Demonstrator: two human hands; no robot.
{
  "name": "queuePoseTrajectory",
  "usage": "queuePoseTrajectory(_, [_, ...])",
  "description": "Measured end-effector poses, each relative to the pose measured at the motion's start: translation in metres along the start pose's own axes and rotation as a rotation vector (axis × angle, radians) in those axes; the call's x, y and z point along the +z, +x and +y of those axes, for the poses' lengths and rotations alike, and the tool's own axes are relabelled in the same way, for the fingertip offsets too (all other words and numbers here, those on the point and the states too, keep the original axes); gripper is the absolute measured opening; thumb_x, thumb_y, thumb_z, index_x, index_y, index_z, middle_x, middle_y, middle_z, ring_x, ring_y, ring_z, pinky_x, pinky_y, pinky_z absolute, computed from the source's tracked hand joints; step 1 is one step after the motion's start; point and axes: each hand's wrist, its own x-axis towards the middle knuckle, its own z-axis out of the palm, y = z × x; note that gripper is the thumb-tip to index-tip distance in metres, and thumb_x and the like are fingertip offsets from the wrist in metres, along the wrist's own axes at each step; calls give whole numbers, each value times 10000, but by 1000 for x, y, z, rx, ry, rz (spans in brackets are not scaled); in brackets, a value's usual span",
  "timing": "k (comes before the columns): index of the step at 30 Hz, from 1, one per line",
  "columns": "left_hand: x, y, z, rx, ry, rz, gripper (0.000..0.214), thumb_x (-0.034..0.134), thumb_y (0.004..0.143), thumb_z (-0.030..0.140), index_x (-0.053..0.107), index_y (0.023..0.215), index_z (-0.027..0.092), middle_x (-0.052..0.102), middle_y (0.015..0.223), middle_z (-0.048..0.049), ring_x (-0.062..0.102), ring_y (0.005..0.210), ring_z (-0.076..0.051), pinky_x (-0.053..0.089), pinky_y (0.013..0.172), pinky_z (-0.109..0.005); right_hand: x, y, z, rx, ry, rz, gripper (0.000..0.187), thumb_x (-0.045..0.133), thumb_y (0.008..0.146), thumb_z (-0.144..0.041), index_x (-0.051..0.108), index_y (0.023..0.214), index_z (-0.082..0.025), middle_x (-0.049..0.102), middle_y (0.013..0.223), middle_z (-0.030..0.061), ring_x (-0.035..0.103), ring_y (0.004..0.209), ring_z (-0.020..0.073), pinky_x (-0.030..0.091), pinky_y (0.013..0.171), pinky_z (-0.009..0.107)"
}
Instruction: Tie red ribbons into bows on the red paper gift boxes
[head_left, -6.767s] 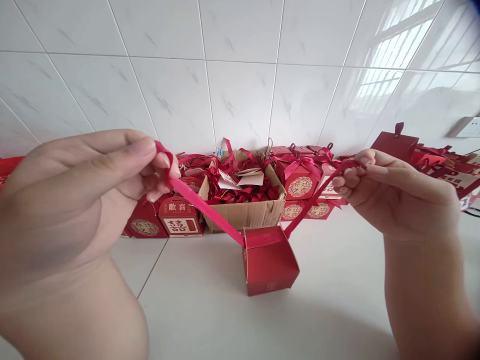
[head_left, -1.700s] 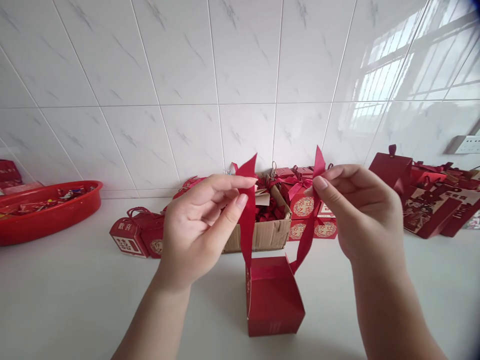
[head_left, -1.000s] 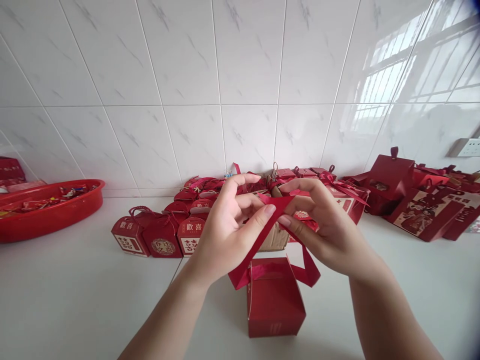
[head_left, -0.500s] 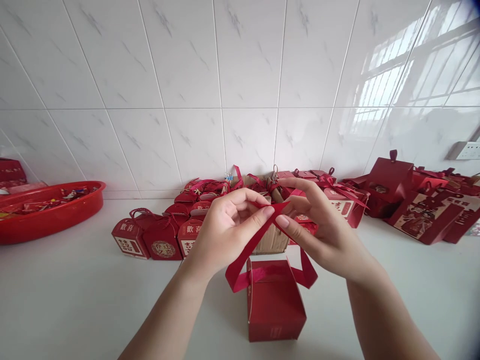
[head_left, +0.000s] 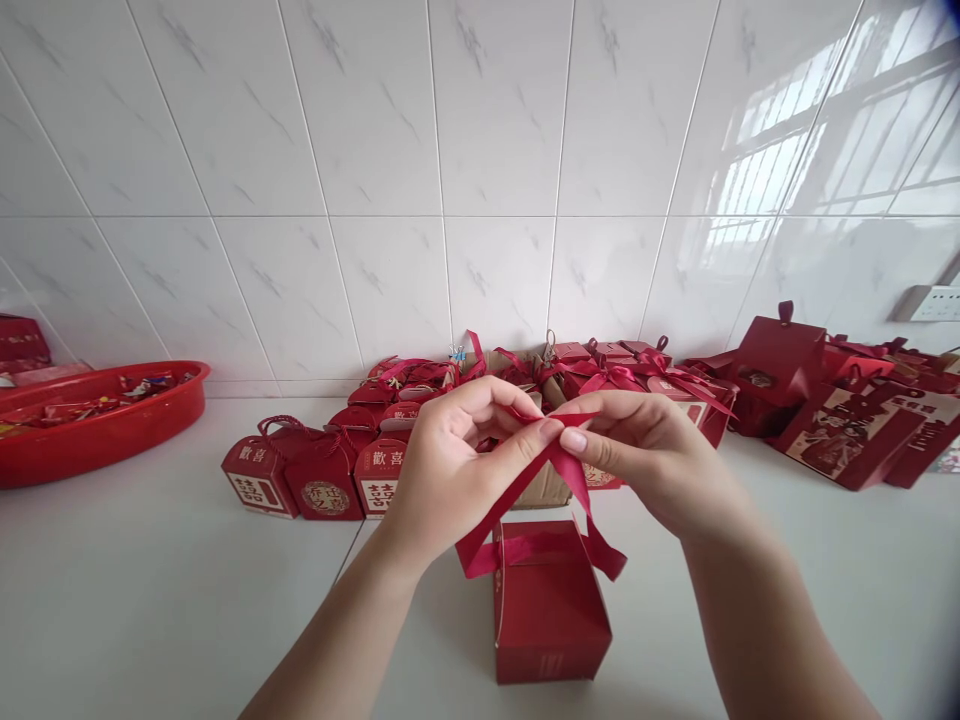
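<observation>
A small red box [head_left: 550, 612] stands on the white counter [head_left: 150, 600] in front of me. A red ribbon [head_left: 517, 490] runs under its top and rises in two slack loops to my fingers. My left hand [head_left: 450, 470] pinches one ribbon end between thumb and forefinger. My right hand [head_left: 645, 460] pinches the other end, fingertips touching those of the left hand above the box. The ribbon ends cross between the two hands.
A brown cardboard box [head_left: 544, 485] of red ribbons sits behind my hands. Small red gift boxes [head_left: 307, 480] stand left of it, ribboned ones [head_left: 675, 395] and larger red boxes [head_left: 847, 420] to the right. A red tray [head_left: 97, 420] lies far left by the tiled wall.
Both hands first held the ribbon ends apart and taut, then brought them together above the box and crossed them. In the last half second the hands dropped slightly and the loops tightened.
</observation>
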Motion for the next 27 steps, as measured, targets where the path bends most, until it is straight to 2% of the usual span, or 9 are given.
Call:
queuePoseTrajectory(5, [-2, -1, 0, -24, -11, -43, 141, 686, 795, 299, 599, 789, 188, 667, 768, -10, 642, 710, -135, 507, 600, -225, -2, 3, 2, -64, -5, 6, 89, 721, 775, -271, 738, 842, -216, 724, 768, 11, 675, 736, 138, 573, 711, 276])
queuePoseTrajectory(10, [-9, 0, -1, -127, -12, -289, 177, 666, 808, 325, 605, 934, 216, 661, 810, -7, 637, 765, -145, 522, 669, -247, -2, 4, 4, -119, -60, 56, 69, 686, 810, -256, 717, 863, -224, 707, 777, 2, 657, 745, 122, 553, 687, 246])
queuePoseTrajectory(13, [-14, 0, -3, -174, 35, -330, 186, 636, 826, 323, 638, 980, 220, 680, 886, -29, 641, 852, -171, 524, 743, -280, -7, 5, 4, -251, -191, 42, 55, 649, 840, -221, 697, 867, -223, 688, 808, 2, 641, 767, 116, 541, 700, 246])
queuePoseTrajectory(18, [-18, 3, -6, -207, 164, -377, 193, 581, 852, 335, 693, 966, 227, 695, 893, -42, 642, 835, -188, 512, 703, -290, -22, 4, 1, -478, -535, -111, 104, 600, 863, -172, 688, 891, -220, 658, 835, 36, 619, 812, 156, 535, 714, 309])
queuePoseTrajectory(20, [-19, 4, -7, -219, 203, -403, 199, 574, 850, 354, 709, 901, 217, 696, 842, -46, 646, 820, -200, 516, 695, -300, -25, 2, 0, -489, -641, -181, 143, 577, 872, -157, 695, 916, -225, 657, 862, 50, 619, 846, 167, 541, 719, 315])
queuePoseTrajectory(23, [-20, 4, -9, -230, 202, -407, 191, 564, 847, 346, 699, 832, 212, 682, 749, -38, 633, 682, -177, 499, 570, -268, -27, -3, -4, -448, -737, -256, 196, 546, 883, -139, 704, 949, -235, 654, 932, 64, 622, 879, 172, 549, 695, 298])
queuePoseTrajectory(27, [-20, 2, -10, -210, 96, -353, 133, 584, 825, 301, 669, 884, 216, 695, 751, -39, 628, 621, -169, 481, 509, -254, -23, -8, -7, -399, -857, -302, 200, 538, 895, -161, 717, 927, -245, 644, 962, 62, 619, 862, 160, 540, 649, 264])
